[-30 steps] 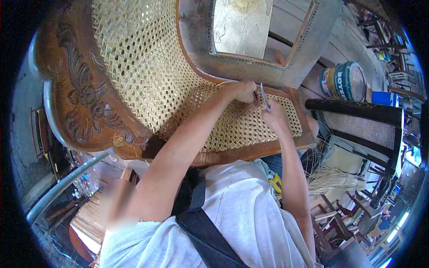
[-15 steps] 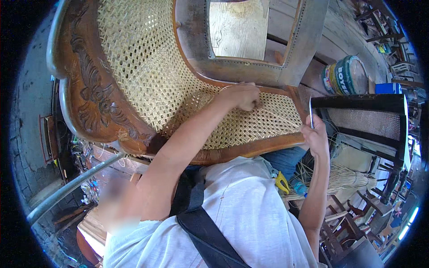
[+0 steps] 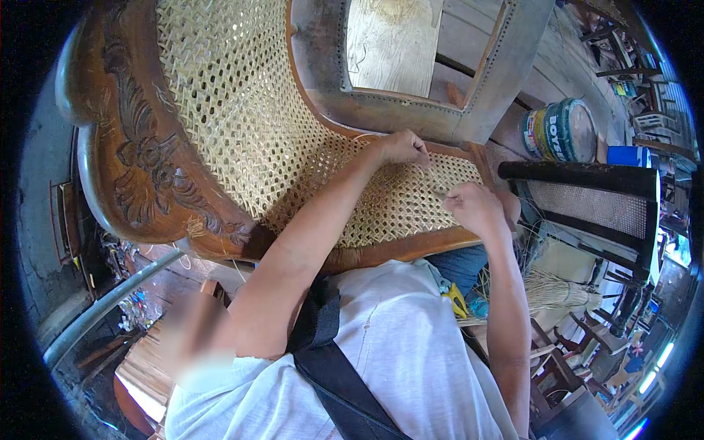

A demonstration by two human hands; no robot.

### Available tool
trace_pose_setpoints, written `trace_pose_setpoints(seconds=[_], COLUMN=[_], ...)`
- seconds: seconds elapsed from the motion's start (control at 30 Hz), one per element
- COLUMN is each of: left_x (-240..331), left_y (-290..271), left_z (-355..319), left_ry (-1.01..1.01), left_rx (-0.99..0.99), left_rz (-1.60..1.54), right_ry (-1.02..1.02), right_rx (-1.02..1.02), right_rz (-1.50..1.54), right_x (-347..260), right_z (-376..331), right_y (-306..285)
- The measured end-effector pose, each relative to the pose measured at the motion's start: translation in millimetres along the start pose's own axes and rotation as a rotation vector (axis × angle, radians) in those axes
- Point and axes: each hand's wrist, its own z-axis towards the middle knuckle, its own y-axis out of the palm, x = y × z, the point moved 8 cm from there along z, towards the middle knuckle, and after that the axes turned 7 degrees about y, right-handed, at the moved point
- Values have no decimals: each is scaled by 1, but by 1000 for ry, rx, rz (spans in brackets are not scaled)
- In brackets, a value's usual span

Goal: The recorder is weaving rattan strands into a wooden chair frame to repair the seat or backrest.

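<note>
Left hand curled, fingertips pressed on pale woven cane seat panel of carved dark wooden chair, frame centre. Right hand fisted just beside it, pinching thin cane strand. Two hands, one round paint tin upper right.

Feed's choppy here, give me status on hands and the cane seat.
Left hand fingers down on cane seat. Right hand closed, pinching strand, unclear. Nothing in the way.
</note>
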Motion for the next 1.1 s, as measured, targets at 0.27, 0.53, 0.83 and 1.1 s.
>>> trace_pose_setpoints(seconds=[0.27, 0.53, 0.83, 1.1], left_x=[-6, -1, -10, -1], left_y=[-11, -16, 18, 13], left_z=[-3, 2, 24, 7], left_ry=[-98, -115, 24, 25], left_rx=[-3, 21, -307, -219], left_rz=[176, 44, 346, 238], right_ry=[86, 101, 77, 82], right_rx=[-119, -38, -210, -56], right_rz=[-101, 20, 181, 144], right_x=[-25, -21, -3, 11], right_z=[27, 23, 44, 19], right_y=[0, 14, 21, -16])
